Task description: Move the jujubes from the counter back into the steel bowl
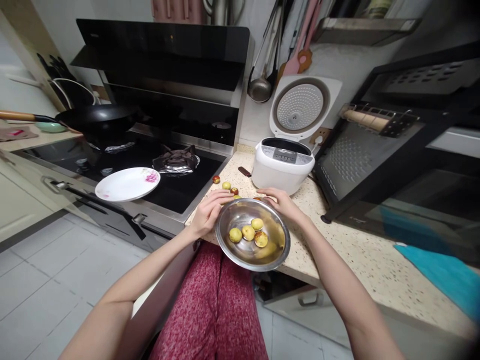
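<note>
A steel bowl (275, 257) sits at the counter's front edge, reaching out over it, with several yellow-green jujubes (248, 232) inside. One of them has brown patches. More jujubes (226, 185), some green and some red-brown, lie on the counter just behind the bowl. At the bowl's left rim is my left hand (209, 214), its fingers stretched out toward the loose fruit. My right hand (279, 202) reaches behind the bowl's far right rim with fingers extended, near the loose fruit. Part of that fruit is hidden by the rim and my hands.
An open white rice cooker (282, 172) stands behind my right hand, a small dark brown object (244, 171) beside it. Left, a floral plate (127, 184) rests on the stove's front edge; a wok (99, 115) sits farther back. A blue cloth (438, 272) lies right, before a black oven (408, 195).
</note>
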Demonstrator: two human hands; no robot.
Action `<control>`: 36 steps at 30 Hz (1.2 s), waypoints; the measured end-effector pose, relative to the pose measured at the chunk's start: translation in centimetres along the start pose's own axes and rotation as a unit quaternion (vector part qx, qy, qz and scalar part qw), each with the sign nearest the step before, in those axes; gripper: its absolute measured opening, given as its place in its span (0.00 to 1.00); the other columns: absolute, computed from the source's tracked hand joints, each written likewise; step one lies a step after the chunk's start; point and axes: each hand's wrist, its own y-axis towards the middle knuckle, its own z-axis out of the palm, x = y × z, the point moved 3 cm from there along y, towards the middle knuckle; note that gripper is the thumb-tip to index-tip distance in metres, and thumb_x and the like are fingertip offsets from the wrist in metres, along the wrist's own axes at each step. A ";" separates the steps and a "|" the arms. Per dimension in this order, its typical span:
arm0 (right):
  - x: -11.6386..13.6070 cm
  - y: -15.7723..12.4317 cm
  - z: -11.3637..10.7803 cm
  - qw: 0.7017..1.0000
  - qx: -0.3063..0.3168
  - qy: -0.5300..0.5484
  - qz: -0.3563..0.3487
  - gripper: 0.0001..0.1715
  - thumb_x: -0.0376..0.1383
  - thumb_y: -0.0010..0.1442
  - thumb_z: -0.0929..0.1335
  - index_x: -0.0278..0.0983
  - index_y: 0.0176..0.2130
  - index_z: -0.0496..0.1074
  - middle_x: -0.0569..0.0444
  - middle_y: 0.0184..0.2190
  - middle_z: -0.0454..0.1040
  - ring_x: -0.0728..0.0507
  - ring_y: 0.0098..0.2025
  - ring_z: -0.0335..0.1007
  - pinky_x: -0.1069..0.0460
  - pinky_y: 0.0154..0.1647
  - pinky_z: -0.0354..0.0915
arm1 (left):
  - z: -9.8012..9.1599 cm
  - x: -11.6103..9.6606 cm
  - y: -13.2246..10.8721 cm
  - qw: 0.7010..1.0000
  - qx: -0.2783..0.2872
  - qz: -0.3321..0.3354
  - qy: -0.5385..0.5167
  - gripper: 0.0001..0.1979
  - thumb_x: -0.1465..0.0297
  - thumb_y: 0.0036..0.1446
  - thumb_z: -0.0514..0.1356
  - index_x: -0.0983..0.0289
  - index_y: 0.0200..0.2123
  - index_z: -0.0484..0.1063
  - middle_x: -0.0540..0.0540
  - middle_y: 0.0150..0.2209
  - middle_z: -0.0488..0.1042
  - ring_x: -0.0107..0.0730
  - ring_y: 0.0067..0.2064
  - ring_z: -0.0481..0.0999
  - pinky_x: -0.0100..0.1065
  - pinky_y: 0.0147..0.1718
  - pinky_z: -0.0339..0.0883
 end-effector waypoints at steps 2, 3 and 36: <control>-0.4 -0.2 0.8 0.998 0.039 0.053 0.022 0.19 0.33 0.66 0.68 0.40 0.54 0.80 0.45 0.56 0.80 0.35 0.58 0.76 0.38 0.63 0.69 | 0.3 -0.3 -0.3 0.998 0.047 0.049 0.014 0.25 0.63 0.76 0.43 0.64 0.58 0.76 0.63 0.56 0.79 0.44 0.62 0.75 0.52 0.62 0.68; -0.5 -0.3 1.2 0.995 0.053 0.082 0.036 0.21 0.32 0.64 0.68 0.40 0.55 0.80 0.45 0.57 0.79 0.35 0.60 0.75 0.38 0.64 0.68 | 0.4 -0.4 -0.4 0.995 0.069 0.074 0.019 0.26 0.62 0.76 0.41 0.64 0.57 0.76 0.63 0.56 0.79 0.45 0.62 0.75 0.52 0.61 0.69; 6.2 -0.7 1.7 0.976 0.146 0.099 -0.130 0.19 0.33 0.64 0.74 0.40 0.54 0.80 0.46 0.53 0.81 0.38 0.56 0.78 0.42 0.60 0.70 | 0.5 -0.3 -0.9 0.983 0.150 0.105 0.019 0.33 0.58 0.76 0.37 0.63 0.51 0.80 0.63 0.52 0.82 0.45 0.58 0.79 0.49 0.56 0.74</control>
